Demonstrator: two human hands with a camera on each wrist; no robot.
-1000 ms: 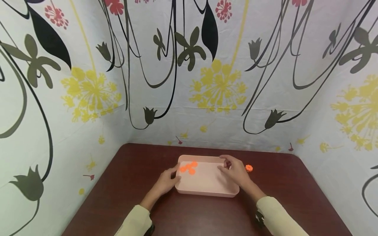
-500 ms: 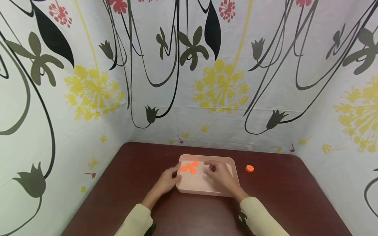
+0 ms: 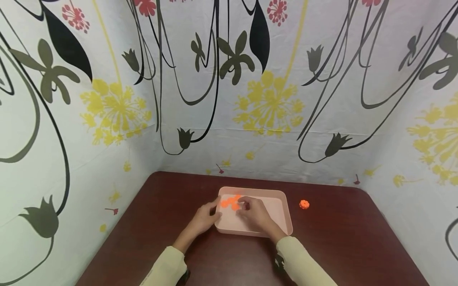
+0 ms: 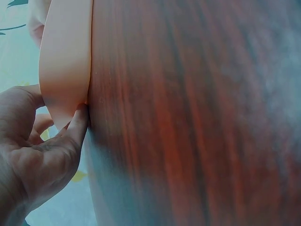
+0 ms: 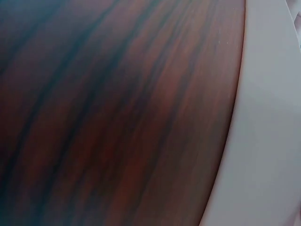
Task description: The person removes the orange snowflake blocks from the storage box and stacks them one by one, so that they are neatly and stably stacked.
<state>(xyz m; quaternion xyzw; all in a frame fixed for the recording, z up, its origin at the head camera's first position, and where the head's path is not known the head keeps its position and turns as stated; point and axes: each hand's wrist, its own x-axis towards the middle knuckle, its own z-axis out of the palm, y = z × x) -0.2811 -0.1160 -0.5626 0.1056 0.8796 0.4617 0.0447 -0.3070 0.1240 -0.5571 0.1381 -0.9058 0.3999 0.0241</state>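
Note:
A shallow pale pink tray (image 3: 275, 214) lies on the dark red-brown table. My left hand (image 3: 203, 219) grips its left end; in the left wrist view the thumb and fingers of the left hand (image 4: 44, 155) are against the tray wall (image 4: 66, 61). Several small, flat, roundish orange pieces (image 3: 229, 202) lie toward the tray's left side. Over them, coming in from the right, is my right hand (image 3: 258, 214), thumb and forefinger bent and apart, with nothing visible between the tips. Only part of the tray's outer wall (image 5: 263, 117) and the table show clearly in the right wrist view.
Right of the tray, a small orange knobbly item or cluster (image 3: 304, 204) sits on the table (image 3: 340, 230). A flower-patterned cloth (image 3: 200, 119) surrounds the table at the back and sides.
My right hand has moved left across the tray, from its right end to beside the orange pieces. The left hand has kept its grip on the tray's left end.

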